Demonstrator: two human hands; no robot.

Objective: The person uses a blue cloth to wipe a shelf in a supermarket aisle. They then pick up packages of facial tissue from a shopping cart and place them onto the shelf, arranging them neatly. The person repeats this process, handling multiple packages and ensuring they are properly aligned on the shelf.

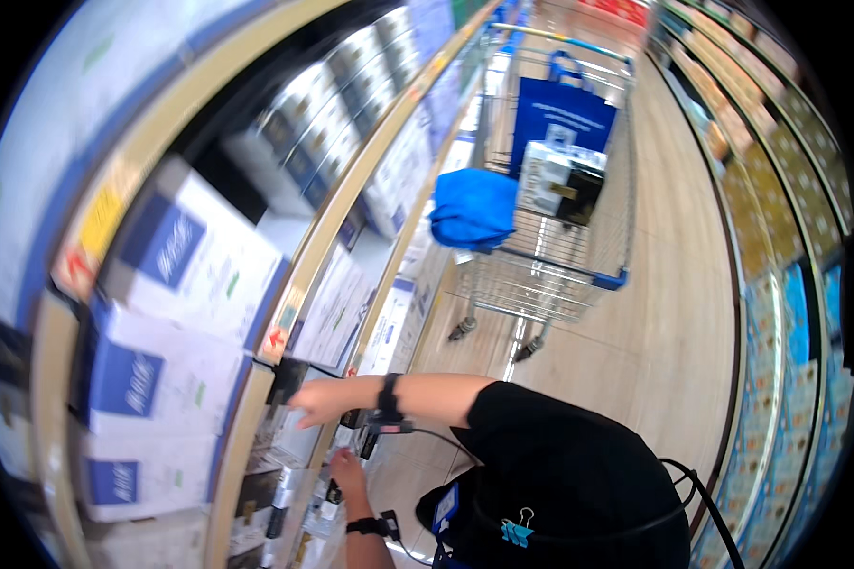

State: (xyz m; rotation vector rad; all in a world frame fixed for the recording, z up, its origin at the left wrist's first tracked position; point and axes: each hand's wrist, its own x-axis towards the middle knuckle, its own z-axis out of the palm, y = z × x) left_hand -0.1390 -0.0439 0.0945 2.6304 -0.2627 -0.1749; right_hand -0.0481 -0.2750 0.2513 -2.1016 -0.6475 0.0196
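My right hand (323, 399) reaches left to the shelf, its fingers bent and bunched by dark and pale boxes. Blur hides what, if anything, is in them. Below and nearer, my left hand (347, 471) is drawn up with its fingers closed, beside small black-and-white packages (283, 486) on the lower shelf. Whatever it grips is too small or smeared to name. Each wrist wears a black band, and a cable runs from the device on it. My black sleeve and shirt fill the lower right, with a light-blue binder clip (516, 531) on the cloth.
White-and-blue cartons (166, 370) stand stacked on the shelves at left. Farther along the aisle is a metal shopping cart (626, 190) holding a blue tote bag (550, 114) and a white-and-black box (546, 177). A bright blue bundle (473, 211) hangs at its side. More stocked shelves (773, 284) line the right.
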